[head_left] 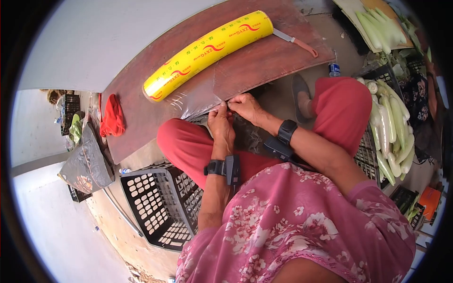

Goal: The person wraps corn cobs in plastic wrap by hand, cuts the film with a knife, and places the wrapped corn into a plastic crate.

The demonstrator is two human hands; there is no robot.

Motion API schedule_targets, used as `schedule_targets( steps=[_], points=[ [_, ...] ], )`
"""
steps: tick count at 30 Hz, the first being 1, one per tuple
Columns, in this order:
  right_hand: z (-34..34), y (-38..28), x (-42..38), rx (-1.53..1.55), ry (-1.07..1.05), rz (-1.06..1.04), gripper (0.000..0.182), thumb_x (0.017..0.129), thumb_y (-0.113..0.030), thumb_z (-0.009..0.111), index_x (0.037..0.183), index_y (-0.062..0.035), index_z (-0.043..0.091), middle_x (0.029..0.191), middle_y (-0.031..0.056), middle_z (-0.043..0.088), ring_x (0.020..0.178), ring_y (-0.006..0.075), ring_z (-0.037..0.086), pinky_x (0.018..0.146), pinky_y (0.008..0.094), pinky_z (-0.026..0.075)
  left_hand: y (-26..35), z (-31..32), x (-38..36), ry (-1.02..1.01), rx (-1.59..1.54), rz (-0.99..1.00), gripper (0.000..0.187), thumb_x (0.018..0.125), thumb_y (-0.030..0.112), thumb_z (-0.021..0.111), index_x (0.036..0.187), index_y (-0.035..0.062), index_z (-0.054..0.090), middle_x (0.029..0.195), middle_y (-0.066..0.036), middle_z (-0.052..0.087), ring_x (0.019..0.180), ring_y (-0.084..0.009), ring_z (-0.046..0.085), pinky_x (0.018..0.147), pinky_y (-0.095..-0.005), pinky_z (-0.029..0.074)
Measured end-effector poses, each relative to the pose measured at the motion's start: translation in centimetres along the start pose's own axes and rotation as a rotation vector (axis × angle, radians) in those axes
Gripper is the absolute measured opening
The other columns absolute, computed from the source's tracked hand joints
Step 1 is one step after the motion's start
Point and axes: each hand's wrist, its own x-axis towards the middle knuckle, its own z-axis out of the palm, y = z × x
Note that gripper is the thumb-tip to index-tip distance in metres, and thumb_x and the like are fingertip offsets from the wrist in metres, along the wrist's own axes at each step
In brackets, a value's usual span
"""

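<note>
A yellow roll of cling film (pixel 207 55) with red and green print lies slantwise on the reddish-brown board table (pixel 137 80). Clear, shiny cling film (pixel 200 100) spreads from the roll to the table's near edge. At that edge my left hand (pixel 221 125) is closed, thumb and fingers pinching the film's edge. My right hand (pixel 246 108) pinches close beside it, the fingertips of both hands almost touching. Exactly how much film lies between the fingers is too small to make out. Beyond the roll's right end rests a knife (pixel 295 42) with a pinkish handle.
An empty black plastic crate (pixel 153 203) stands at lower left. To the right, long pale green vegetables (pixel 391 127) fill another crate, and more vegetables (pixel 380 28) lie at the top right. A red cloth or bag (pixel 112 115) hangs at the table's left end. A bottle (pixel 334 70) stands beyond my knee.
</note>
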Motion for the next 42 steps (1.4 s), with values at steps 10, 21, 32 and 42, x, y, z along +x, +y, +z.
schedule_targets(
  steps=[10,21,32,42],
  points=[
    [-6.0,-6.9,-3.0,-0.693,-0.301,-0.352,0.016,0.073,-0.014,0.059,0.075,-0.0001,0.067,0.067,0.0188,0.063,0.063,0.0287,0.064,0.061,0.0404,0.049,-0.3,-1.1,0.4,0.003,0.043,0.004,0.023,0.090,0.020,0.066,0.097,0.0096,0.047,0.090,-0.004,0.060,0.070,-0.0121,0.055,0.059,-0.0248,0.042],
    [-38.5,-17.9,-6.2,-0.848,0.652,-0.250,0.024,0.081,-0.025,0.065,0.093,-0.0041,0.067,0.086,0.0091,0.068,0.078,0.0171,0.064,0.071,0.0307,0.051,0.0,-1.5,0.7,-0.070,-0.088,-0.038,0.014,0.091,0.010,0.063,0.088,0.0060,0.050,0.081,-0.005,0.060,0.064,-0.0113,0.053,0.058,-0.0224,0.044],
    [-53.0,-8.3,-3.0,-1.056,1.129,0.322,0.062,0.079,-0.042,0.070,0.125,-0.0057,0.051,0.129,0.0171,0.049,0.122,0.0364,0.046,0.095,0.0573,0.040,0.6,-1.7,0.1,-0.086,-0.078,-0.063,0.016,0.090,0.010,0.064,0.089,0.0064,0.049,0.080,-0.006,0.059,0.065,-0.0120,0.053,0.058,-0.0229,0.044],
    [-55.3,-6.8,-0.1,-1.319,1.176,0.423,0.052,0.078,-0.037,0.069,0.118,-0.0056,0.055,0.123,0.0220,0.053,0.110,0.0411,0.055,0.089,0.0506,0.048,0.5,-1.4,0.0,0.036,0.006,-0.046,0.013,0.090,0.004,0.061,0.095,0.0043,0.049,0.087,-0.008,0.058,0.069,-0.0130,0.055,0.060,-0.0235,0.047]
  ],
)
